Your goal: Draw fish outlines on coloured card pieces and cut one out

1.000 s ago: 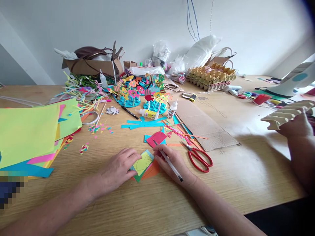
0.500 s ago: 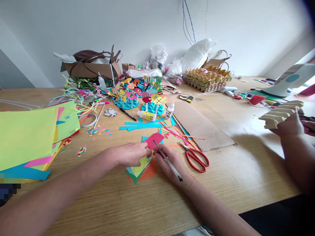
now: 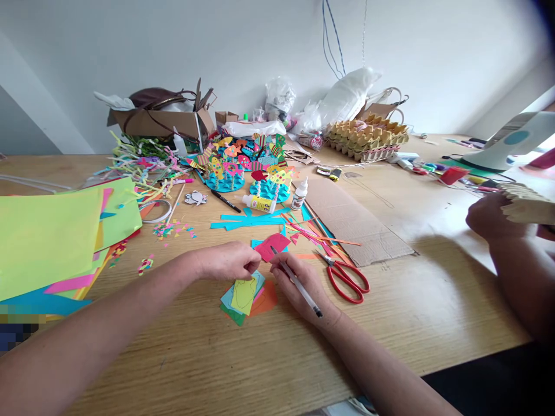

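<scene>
My right hand (image 3: 301, 284) holds a clear pen (image 3: 302, 293), its upper end toward my wrist and its tip on or just over a red paper piece (image 3: 272, 247). Curled fingers of my left hand (image 3: 236, 261) are closed at the top edge of a small yellow paper (image 3: 243, 296) with a drawn outline; what they pinch is too small to name. Under the yellow paper lie light blue, green and pink pieces, with an orange paper (image 3: 265, 300) beside them. Red-handled scissors (image 3: 347, 279) rest to the right of my right hand.
Glue bottles (image 3: 299, 195), paper fish on blue bases (image 3: 225, 176) and blue strips (image 3: 247, 220) stand or lie ahead. Cardboard (image 3: 355, 222) is at right, coloured sheets (image 3: 47, 231) at left. At far right a person's hand (image 3: 494, 218) holds an egg-carton piece (image 3: 526, 203).
My left hand has drawn slightly up and left, its fingers now curled. The yellow paper has turned and shows more. At right, the other person's hand and carton piece have shifted.
</scene>
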`<state>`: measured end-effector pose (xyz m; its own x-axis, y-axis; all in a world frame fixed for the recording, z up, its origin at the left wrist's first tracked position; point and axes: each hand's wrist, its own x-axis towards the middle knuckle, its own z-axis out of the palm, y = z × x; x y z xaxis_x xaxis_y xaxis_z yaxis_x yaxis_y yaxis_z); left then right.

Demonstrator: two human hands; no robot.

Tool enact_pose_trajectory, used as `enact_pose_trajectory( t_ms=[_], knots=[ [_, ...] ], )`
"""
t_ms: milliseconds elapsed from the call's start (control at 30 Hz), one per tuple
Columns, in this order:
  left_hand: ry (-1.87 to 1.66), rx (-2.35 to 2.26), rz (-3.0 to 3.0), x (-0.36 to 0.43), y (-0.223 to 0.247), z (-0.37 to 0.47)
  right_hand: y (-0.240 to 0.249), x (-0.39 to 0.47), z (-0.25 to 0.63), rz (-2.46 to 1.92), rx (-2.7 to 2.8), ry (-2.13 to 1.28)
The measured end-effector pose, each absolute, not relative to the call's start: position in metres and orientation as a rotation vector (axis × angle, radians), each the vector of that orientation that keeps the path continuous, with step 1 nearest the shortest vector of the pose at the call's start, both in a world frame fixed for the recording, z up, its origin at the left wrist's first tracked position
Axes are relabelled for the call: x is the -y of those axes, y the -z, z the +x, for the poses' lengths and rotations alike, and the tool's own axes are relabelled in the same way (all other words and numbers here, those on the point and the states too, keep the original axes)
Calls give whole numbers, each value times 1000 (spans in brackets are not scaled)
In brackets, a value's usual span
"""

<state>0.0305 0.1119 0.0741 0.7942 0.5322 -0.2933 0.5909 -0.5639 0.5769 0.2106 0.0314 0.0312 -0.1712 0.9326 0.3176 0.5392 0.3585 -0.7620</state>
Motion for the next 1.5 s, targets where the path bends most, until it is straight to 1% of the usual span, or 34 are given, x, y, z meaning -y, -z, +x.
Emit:
enact_pose_trajectory(
  t_ms=[133,233,300,433,600,700,833,967,1033,1100,1167,1233,1367,1433,1500],
  knots=[
    [-153,-925,2115,-103,-82,12,-33,-30,210,-1276,1762,-747],
    [-295,-985,1956,-87,-75,1,-34,-29,209,-1248,1689,-883],
    [-478,-1013,1593,-74,-65,-4,-32,-29,208,-1207,1672,-967],
    [-579,-1065,1480,-49,-46,-4,-25,-29,204,-1171,1665,-1044],
    [-640,-1083,1302,-31,-41,2,-22,-33,198,-1187,1656,-1143],
    [-627,-1115,1286,-29,-39,3,-23,-37,197,-1243,1724,-1095],
    [-504,-1158,1496,-29,-33,-4,-26,-45,197,-1330,1887,-900],
    [-444,-1225,2080,-31,-34,-16,-26,-52,196,-1332,2077,-754],
    [-479,-1142,2357,-32,-36,-19,-24,-53,195,-1322,2105,-745],
    [-502,-966,2558,-33,-38,-19,-21,-54,194,-1312,2129,-726],
    [-473,-809,2661,-34,-37,-16,-19,-56,193,-1298,2149,-707],
    [-402,-760,2706,-34,-35,-13,-20,-57,193,-1284,2166,-692],
    [-309,-839,2775,-29,-31,-9,-33,-51,199,-1244,2153,-658],
    [-296,-862,2828,-26,-30,-8,-42,-42,204,-1200,2040,-642],
    [-299,-877,2882,-23,-29,-8,-47,-31,209,-1210,1952,-742]
  ],
)
